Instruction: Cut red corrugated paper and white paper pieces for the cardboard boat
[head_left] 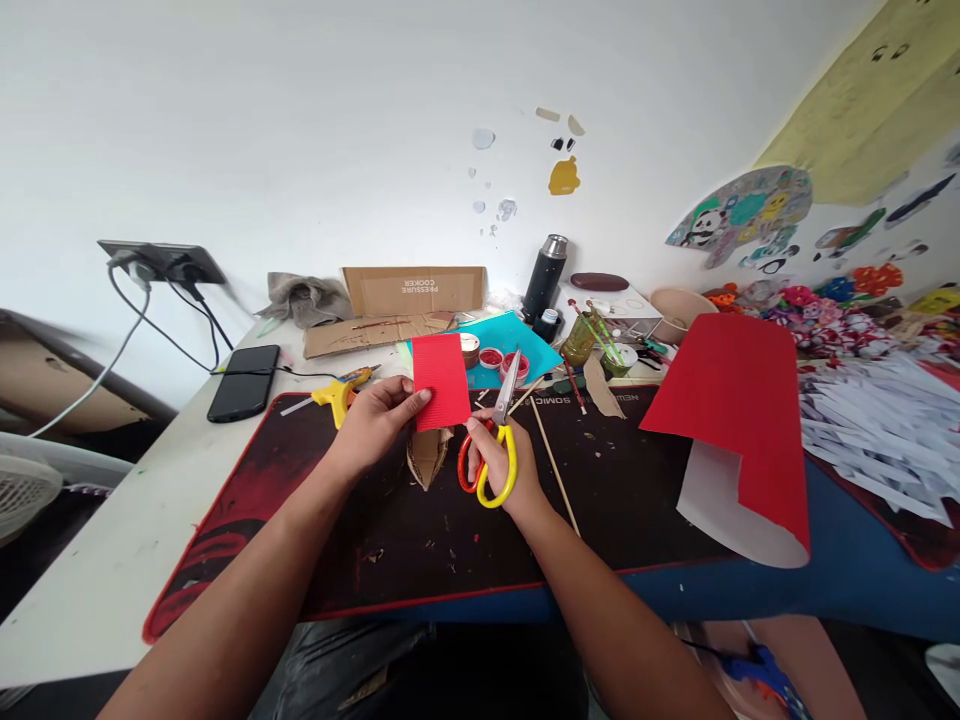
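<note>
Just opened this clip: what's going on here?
A person sits at a cluttered table, working with both hands. The left hand holds up a small ridged red piece, and the right hand holds scissors with one red and one yellow handle. The blades point away from the person, apart from the red piece. Below it, a pointed cardboard piece shows over the dark mat. A larger red sheet lies curled to the right.
</note>
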